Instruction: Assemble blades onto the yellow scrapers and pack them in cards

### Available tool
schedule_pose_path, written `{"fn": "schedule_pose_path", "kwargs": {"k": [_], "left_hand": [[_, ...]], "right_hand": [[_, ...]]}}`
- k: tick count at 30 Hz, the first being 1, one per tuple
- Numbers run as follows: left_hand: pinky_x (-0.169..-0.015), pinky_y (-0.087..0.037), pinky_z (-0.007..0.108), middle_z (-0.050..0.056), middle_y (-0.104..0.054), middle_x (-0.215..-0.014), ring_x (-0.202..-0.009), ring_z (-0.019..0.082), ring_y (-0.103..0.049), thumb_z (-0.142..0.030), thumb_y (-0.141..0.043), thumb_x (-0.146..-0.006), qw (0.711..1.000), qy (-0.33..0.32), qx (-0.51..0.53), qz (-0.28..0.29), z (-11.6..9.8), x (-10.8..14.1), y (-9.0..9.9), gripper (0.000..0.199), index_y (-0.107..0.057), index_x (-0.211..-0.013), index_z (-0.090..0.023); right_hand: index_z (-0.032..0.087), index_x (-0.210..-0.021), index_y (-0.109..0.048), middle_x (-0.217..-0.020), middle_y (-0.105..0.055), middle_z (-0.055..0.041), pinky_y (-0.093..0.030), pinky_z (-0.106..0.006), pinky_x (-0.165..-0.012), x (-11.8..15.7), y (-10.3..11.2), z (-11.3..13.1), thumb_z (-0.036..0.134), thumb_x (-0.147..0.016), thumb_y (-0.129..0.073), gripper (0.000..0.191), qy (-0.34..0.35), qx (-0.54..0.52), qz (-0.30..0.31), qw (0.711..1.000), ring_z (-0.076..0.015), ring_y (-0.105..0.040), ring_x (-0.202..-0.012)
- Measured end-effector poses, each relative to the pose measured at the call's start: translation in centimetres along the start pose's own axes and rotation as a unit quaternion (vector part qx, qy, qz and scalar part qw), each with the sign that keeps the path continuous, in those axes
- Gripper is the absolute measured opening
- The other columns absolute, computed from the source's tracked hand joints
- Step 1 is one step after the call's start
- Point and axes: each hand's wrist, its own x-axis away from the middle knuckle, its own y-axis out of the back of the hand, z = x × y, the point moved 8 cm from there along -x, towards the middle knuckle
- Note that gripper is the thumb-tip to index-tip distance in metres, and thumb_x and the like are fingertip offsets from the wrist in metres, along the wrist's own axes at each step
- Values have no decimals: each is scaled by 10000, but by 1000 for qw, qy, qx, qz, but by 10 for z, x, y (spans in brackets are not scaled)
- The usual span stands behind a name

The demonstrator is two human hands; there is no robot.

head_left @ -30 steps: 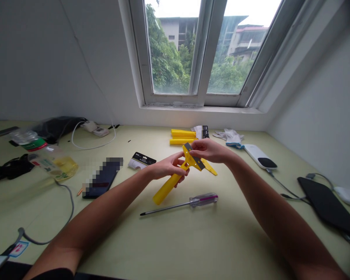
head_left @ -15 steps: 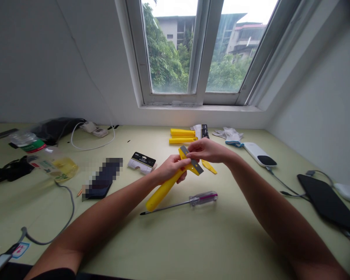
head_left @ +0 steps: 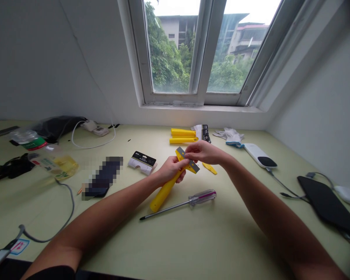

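A yellow plastic scraper [head_left: 167,186] with a grey metal blade [head_left: 187,160] at its head lies across my hands above the desk. My left hand [head_left: 171,170] is closed around the handle just below the head. My right hand [head_left: 203,152] pinches the head and blade between thumb and fingers. Part of the head is hidden by my fingers. Below the scraper lies a screwdriver with a clear handle [head_left: 177,200], not touched by either hand. A small yellow plastic piece [head_left: 209,168] lies just beyond my right hand.
More yellow scrapers [head_left: 182,135] and a packaging card lie at the back. Nearby are a blister card [head_left: 142,162], a pixelated phone [head_left: 103,177], an oil bottle [head_left: 54,164], white gloves [head_left: 232,136], a white device [head_left: 259,155], a black tablet [head_left: 326,204] and cables.
The scraper head has shifted slightly left, with both hands still on it. My hands have drawn closer together, and the view has tilted slightly.
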Motion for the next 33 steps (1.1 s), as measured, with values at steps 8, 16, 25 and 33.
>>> {"fn": "schedule_pose_path", "kwargs": {"k": [8,16,25,33], "left_hand": [[-326,-297,188,-19,-544,-473,-308,86,-451,-485,-611,-825,1000,-12,3,11,-5,4,-1,372,-574,-880,-119],[-310,-297,190,-36,-512,-457,-305,79,-428,-491,-653,-780,996,3,46,-78,14,-2,36,373,-523,-744,-143],[-308,-309,190,-36,-513,-449,-302,77,-422,-516,-659,-759,994,22,52,-93,25,-5,44,390,-505,-730,-159],[-303,-309,192,-30,-520,-447,-301,84,-436,-539,-670,-734,995,31,32,-94,26,-5,43,419,-534,-755,-143]], "right_hand": [[152,-804,-650,-666,-594,-16,-435,-238,-566,4,5,16,402,-848,-530,281,3,19,-14,1000,-135,-562,-628],[172,-963,-691,-989,-703,-128,-441,-314,-695,27,38,-70,405,-791,-599,304,-247,305,-11,920,-267,-641,-903],[180,-1215,-561,-923,-716,-83,-481,-296,-629,36,27,-116,243,-650,-683,581,-305,241,67,919,-241,-665,-801],[152,-1041,-663,-1000,-705,-110,-493,-285,-611,43,30,-113,292,-675,-670,391,-305,174,93,932,-228,-665,-785]]}}
